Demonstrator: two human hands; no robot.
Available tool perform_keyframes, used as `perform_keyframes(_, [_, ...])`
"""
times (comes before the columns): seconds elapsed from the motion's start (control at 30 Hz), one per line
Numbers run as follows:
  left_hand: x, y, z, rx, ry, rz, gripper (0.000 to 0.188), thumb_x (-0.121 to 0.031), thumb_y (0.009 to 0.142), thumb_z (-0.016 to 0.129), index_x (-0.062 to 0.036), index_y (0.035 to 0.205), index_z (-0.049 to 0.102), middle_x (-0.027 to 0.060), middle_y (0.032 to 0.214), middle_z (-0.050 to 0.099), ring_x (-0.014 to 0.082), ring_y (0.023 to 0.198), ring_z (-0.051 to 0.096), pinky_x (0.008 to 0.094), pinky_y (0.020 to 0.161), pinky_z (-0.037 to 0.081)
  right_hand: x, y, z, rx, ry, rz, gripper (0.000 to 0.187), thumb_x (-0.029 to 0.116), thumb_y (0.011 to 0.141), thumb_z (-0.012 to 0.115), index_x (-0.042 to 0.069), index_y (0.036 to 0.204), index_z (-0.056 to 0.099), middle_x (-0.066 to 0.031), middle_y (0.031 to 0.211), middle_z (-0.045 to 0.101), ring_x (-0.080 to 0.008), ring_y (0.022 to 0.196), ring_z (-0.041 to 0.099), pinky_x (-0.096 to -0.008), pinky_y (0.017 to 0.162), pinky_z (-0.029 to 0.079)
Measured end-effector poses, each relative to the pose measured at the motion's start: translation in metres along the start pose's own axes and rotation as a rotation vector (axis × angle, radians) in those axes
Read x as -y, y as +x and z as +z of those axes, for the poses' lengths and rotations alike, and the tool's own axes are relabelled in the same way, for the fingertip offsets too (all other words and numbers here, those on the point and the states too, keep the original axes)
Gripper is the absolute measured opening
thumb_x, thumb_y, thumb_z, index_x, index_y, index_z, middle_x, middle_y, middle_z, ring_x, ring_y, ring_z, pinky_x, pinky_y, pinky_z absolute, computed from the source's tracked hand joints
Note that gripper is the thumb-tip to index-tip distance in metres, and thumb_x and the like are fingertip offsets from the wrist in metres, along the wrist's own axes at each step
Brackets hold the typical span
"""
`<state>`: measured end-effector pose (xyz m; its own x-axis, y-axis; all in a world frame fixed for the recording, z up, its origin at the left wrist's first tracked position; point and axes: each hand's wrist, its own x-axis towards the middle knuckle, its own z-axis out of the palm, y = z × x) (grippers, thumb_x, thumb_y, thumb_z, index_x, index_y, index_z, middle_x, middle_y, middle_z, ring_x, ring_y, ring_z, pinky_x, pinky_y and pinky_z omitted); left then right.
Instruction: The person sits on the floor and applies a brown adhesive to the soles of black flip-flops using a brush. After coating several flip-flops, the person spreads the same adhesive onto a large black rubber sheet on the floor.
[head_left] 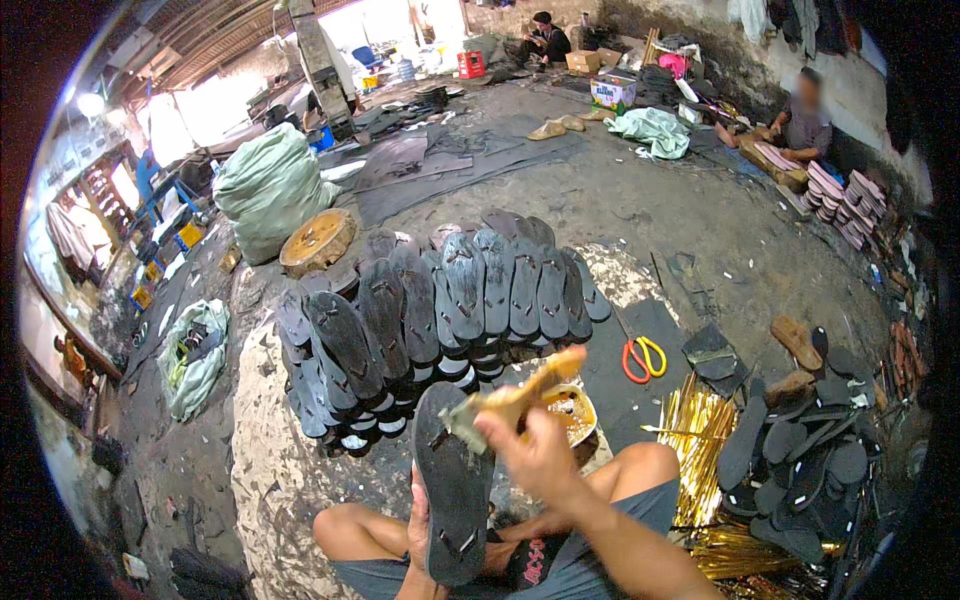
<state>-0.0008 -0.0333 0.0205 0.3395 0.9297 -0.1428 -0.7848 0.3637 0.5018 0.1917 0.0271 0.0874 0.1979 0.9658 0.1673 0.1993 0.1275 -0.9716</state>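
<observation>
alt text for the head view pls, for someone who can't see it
Seated on a workshop floor, a person's left hand holds a black sandal sole while the right hand holds a brush over it. Rows of black sandals lie ahead, scissors to the right.

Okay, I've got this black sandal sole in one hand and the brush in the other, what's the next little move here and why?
Probably bring the brush down onto the sandal sole and stroke along it. Your right hand holds the brush just above the sole's upper end, its tip looks loaded from the glue tin beside it, and your left hand already props the sole up from below.
</observation>
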Motion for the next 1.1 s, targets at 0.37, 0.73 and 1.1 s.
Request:
perform_keyframes(0.37, [-0.012, 0.035, -0.006, -0.148, -0.156, 0.195, 0.067, -0.061, 0.104, 0.040, -0.0034, 0.134, 0.057, 0.0173, 0.119, 0.068, 0.0300, 0.092, 0.071, 0.0463, 0.079, 0.061, -0.035, -0.042, 0.037, 0.201, 0.062, -0.279, 0.026, 0.016, 0.093, 0.072, 0.002, 0.114, 0.066, -0.0133, 0.112, 0.068, -0.0349, 0.106, 0.064, -0.0447, 0.093, 0.049])
perform_keyframes(0.73, [-0.010, 0.058, -0.002, 0.004, -0.244, 0.133, 0.049, -0.048, 0.107, 0.045, -0.0125, 0.140, 0.054, 0.0124, 0.123, 0.065, 0.0248, 0.111, 0.063, 0.0418, 0.096, 0.053, -0.033, -0.019, 0.052, 0.137, -0.074, -0.771, 0.037, 0.008, 0.081, 0.084, 0.006, 0.112, 0.065, -0.0087, 0.102, 0.070, -0.0267, 0.093, 0.067, -0.0392, 0.080, 0.051])
perform_keyframes(1.1, [-0.002, 0.073, -0.088, -0.301, -0.337, -0.143, 0.065, -0.066, 0.096, 0.054, -0.0110, 0.131, 0.056, 0.0104, 0.113, 0.069, 0.0256, 0.084, 0.069, 0.0456, 0.076, 0.062, -0.027, -0.090, 0.034, 0.381, -0.001, -0.324, 0.025, 0.019, 0.091, 0.075, 0.003, 0.110, 0.069, -0.0104, 0.103, 0.067, -0.0248, 0.097, 0.063, -0.0395, 0.088, 0.050])
